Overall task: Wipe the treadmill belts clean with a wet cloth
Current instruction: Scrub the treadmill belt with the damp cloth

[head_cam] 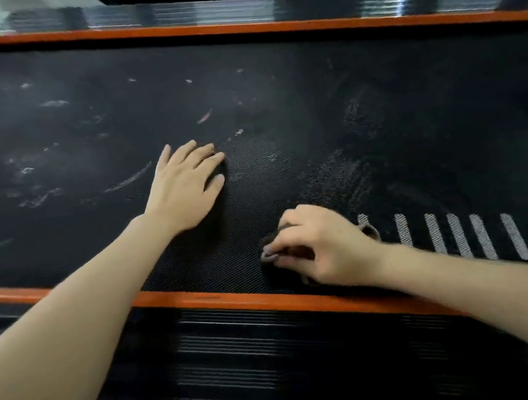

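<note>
Your right hand (pixel 318 246) is bunched over the cloth (pixel 269 257), fingers curled round it. Only a brownish edge peeks out at the fingertips, with another bit on the far side of the hand. It's pressed onto the treadmill belt (pixel 310 106), just inside the near orange rail (pixel 237 302), with the white stripes (pixel 434 235) right beside it on your right.

Your left hand (pixel 184 184) lies flat on the belt, fingers straight, gripping nothing and apparently bracing you.

Now the key bit: the pale scuff marks (pixel 128 181) sit to the left and further in from the cloth, mostly beyond your left hand. The belt's long axis runs left to right across your view, so the cloth hand likely has to travel leftward and away from you. The left hand is nearer that dirt, and it sits in the path.

No bucket or container is in view.
</note>
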`<action>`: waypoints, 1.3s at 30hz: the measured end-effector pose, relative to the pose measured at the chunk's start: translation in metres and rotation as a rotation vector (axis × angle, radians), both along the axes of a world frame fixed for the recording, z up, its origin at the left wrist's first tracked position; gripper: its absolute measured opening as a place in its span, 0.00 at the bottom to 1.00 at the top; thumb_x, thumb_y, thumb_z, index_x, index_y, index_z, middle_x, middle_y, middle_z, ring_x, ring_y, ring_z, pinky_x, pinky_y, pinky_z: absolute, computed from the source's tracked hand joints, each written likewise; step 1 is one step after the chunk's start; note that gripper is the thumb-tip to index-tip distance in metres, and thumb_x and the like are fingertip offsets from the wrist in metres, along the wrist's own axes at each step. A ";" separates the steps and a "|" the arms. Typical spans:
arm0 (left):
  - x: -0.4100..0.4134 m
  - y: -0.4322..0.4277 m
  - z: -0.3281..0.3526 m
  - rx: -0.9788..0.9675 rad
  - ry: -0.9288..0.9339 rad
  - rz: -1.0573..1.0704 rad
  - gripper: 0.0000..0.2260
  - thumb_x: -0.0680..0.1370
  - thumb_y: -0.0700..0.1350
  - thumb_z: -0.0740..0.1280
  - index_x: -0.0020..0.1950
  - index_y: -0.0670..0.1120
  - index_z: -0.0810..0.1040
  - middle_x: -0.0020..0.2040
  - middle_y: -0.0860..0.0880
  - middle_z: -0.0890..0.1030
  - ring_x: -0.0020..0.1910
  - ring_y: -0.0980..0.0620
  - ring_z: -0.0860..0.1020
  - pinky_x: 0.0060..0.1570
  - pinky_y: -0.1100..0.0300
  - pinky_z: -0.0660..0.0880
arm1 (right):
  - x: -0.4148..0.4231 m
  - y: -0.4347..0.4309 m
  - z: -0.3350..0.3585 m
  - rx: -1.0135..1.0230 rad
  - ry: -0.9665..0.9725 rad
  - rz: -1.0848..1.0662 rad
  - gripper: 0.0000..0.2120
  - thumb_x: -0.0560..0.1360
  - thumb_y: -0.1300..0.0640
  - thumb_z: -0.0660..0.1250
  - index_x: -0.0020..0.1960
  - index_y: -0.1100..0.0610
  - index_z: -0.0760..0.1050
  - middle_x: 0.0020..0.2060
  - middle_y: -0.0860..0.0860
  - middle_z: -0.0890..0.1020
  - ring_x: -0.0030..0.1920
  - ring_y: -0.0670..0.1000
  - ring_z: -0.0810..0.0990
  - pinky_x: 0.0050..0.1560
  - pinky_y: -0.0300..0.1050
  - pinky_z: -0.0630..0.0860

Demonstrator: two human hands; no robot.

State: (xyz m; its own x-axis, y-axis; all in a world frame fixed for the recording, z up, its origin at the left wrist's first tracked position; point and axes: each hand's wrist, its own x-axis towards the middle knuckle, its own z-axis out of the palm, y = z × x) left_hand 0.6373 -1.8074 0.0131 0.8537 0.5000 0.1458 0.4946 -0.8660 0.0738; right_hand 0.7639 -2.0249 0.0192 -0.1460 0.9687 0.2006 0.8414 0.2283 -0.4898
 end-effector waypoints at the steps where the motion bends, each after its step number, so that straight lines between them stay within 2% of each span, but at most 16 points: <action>1: -0.008 0.000 -0.002 -0.001 0.031 0.017 0.22 0.81 0.55 0.52 0.74 0.50 0.65 0.74 0.49 0.64 0.75 0.47 0.56 0.74 0.45 0.46 | 0.008 0.007 0.001 0.014 -0.016 0.014 0.13 0.74 0.47 0.64 0.47 0.53 0.83 0.39 0.51 0.80 0.41 0.50 0.75 0.44 0.43 0.69; 4: -0.028 -0.006 -0.009 0.000 0.071 0.031 0.31 0.76 0.60 0.40 0.75 0.51 0.62 0.75 0.50 0.62 0.76 0.47 0.55 0.73 0.45 0.45 | 0.047 0.051 -0.001 0.091 -0.067 -0.256 0.12 0.73 0.47 0.65 0.46 0.51 0.83 0.37 0.49 0.78 0.43 0.52 0.77 0.44 0.43 0.68; 6: -0.033 -0.009 -0.013 -0.005 0.051 0.041 0.31 0.76 0.60 0.39 0.75 0.52 0.63 0.75 0.50 0.63 0.76 0.46 0.55 0.73 0.45 0.45 | 0.051 0.069 -0.006 0.089 -0.101 -0.439 0.12 0.73 0.46 0.66 0.45 0.53 0.83 0.36 0.50 0.76 0.44 0.57 0.78 0.43 0.46 0.70; 8: -0.031 -0.009 -0.014 -0.024 0.031 0.048 0.31 0.76 0.60 0.40 0.74 0.51 0.64 0.75 0.50 0.63 0.76 0.46 0.56 0.74 0.44 0.46 | 0.026 0.058 -0.010 0.116 -0.125 -0.359 0.16 0.72 0.43 0.62 0.45 0.52 0.84 0.37 0.51 0.79 0.42 0.56 0.78 0.44 0.48 0.73; 11: -0.031 -0.011 -0.015 0.005 0.022 0.052 0.30 0.77 0.58 0.41 0.74 0.51 0.64 0.74 0.49 0.64 0.75 0.46 0.57 0.73 0.44 0.47 | -0.012 0.013 -0.007 0.093 -0.030 -0.018 0.14 0.73 0.46 0.63 0.45 0.52 0.83 0.38 0.50 0.80 0.39 0.52 0.76 0.43 0.47 0.71; 14: -0.032 -0.011 -0.015 0.004 0.027 0.057 0.30 0.77 0.58 0.40 0.75 0.51 0.63 0.75 0.49 0.63 0.75 0.46 0.57 0.74 0.45 0.46 | 0.005 0.021 -0.001 0.082 -0.068 0.032 0.13 0.73 0.44 0.62 0.46 0.47 0.83 0.38 0.48 0.79 0.40 0.50 0.76 0.42 0.44 0.71; 19: -0.031 -0.009 -0.015 -0.004 0.024 0.038 0.31 0.76 0.60 0.40 0.74 0.51 0.65 0.74 0.49 0.65 0.74 0.46 0.60 0.73 0.44 0.47 | 0.087 0.097 -0.002 0.057 -0.171 -0.667 0.13 0.75 0.47 0.66 0.54 0.51 0.82 0.49 0.57 0.79 0.53 0.59 0.77 0.48 0.47 0.71; 21: -0.029 -0.004 -0.012 0.003 -0.016 0.015 0.30 0.76 0.60 0.43 0.71 0.50 0.70 0.71 0.48 0.70 0.72 0.45 0.64 0.73 0.44 0.50 | 0.079 0.102 -0.001 0.030 -0.148 -0.746 0.12 0.75 0.47 0.65 0.53 0.52 0.82 0.49 0.56 0.79 0.52 0.59 0.77 0.48 0.46 0.71; 23: -0.023 0.006 -0.007 0.039 -0.076 -0.029 0.27 0.77 0.57 0.48 0.65 0.47 0.76 0.65 0.46 0.76 0.67 0.44 0.70 0.71 0.44 0.55 | 0.044 0.084 -0.004 0.078 -0.154 -0.615 0.14 0.73 0.45 0.63 0.49 0.51 0.83 0.44 0.54 0.81 0.48 0.58 0.79 0.44 0.47 0.72; 25: -0.013 0.020 -0.002 0.085 -0.117 -0.058 0.24 0.77 0.55 0.51 0.62 0.45 0.78 0.62 0.45 0.78 0.63 0.43 0.72 0.69 0.44 0.58 | -0.003 0.046 -0.003 0.098 -0.090 -0.309 0.15 0.73 0.44 0.62 0.46 0.51 0.83 0.39 0.52 0.80 0.41 0.56 0.78 0.39 0.48 0.74; 27: -0.002 0.038 0.003 0.092 -0.120 -0.052 0.24 0.77 0.55 0.52 0.62 0.45 0.78 0.62 0.44 0.78 0.64 0.43 0.72 0.69 0.44 0.58 | -0.024 0.017 0.000 0.063 -0.031 -0.087 0.13 0.75 0.45 0.63 0.45 0.50 0.83 0.38 0.49 0.78 0.38 0.53 0.77 0.38 0.46 0.73; 29: 0.009 0.055 0.007 0.083 -0.119 -0.024 0.23 0.78 0.54 0.52 0.64 0.45 0.77 0.64 0.45 0.76 0.66 0.43 0.70 0.71 0.45 0.56 | -0.010 0.014 0.004 0.057 -0.060 -0.017 0.11 0.75 0.45 0.64 0.47 0.49 0.83 0.40 0.48 0.79 0.38 0.51 0.77 0.38 0.44 0.73; 31: 0.019 0.074 0.007 0.092 -0.128 -0.008 0.22 0.78 0.52 0.53 0.65 0.44 0.75 0.66 0.45 0.75 0.67 0.43 0.69 0.71 0.46 0.54 | 0.021 0.027 0.003 0.086 -0.145 -0.171 0.10 0.74 0.46 0.64 0.48 0.46 0.83 0.40 0.47 0.80 0.40 0.51 0.78 0.40 0.43 0.73; 36: 0.036 0.112 -0.001 0.066 -0.154 0.035 0.21 0.80 0.51 0.53 0.68 0.42 0.73 0.69 0.42 0.72 0.70 0.42 0.65 0.71 0.46 0.52 | 0.111 0.092 0.001 0.013 -0.128 -1.132 0.10 0.77 0.47 0.62 0.51 0.47 0.80 0.46 0.51 0.80 0.45 0.57 0.81 0.46 0.47 0.76; 38: 0.043 0.121 -0.003 0.027 -0.155 0.052 0.20 0.81 0.50 0.54 0.69 0.42 0.71 0.70 0.42 0.69 0.72 0.42 0.62 0.72 0.47 0.50 | 0.091 0.114 0.003 -0.015 -0.163 -1.212 0.11 0.76 0.47 0.62 0.50 0.49 0.81 0.48 0.53 0.80 0.49 0.59 0.79 0.45 0.46 0.71; 39: 0.046 0.124 -0.004 0.011 -0.150 0.053 0.19 0.82 0.50 0.55 0.70 0.43 0.70 0.72 0.43 0.68 0.73 0.43 0.61 0.72 0.48 0.48 | 0.068 0.118 0.001 0.005 -0.189 -1.141 0.11 0.76 0.48 0.62 0.47 0.51 0.81 0.46 0.53 0.80 0.48 0.59 0.79 0.43 0.47 0.71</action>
State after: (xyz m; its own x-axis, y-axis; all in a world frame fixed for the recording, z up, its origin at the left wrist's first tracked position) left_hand 0.6838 -1.6830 0.0091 0.7945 0.5414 0.2752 0.5236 -0.8402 0.1412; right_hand 0.8323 -1.9066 0.0200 0.7851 0.5559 0.2731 0.6193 -0.7100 -0.3351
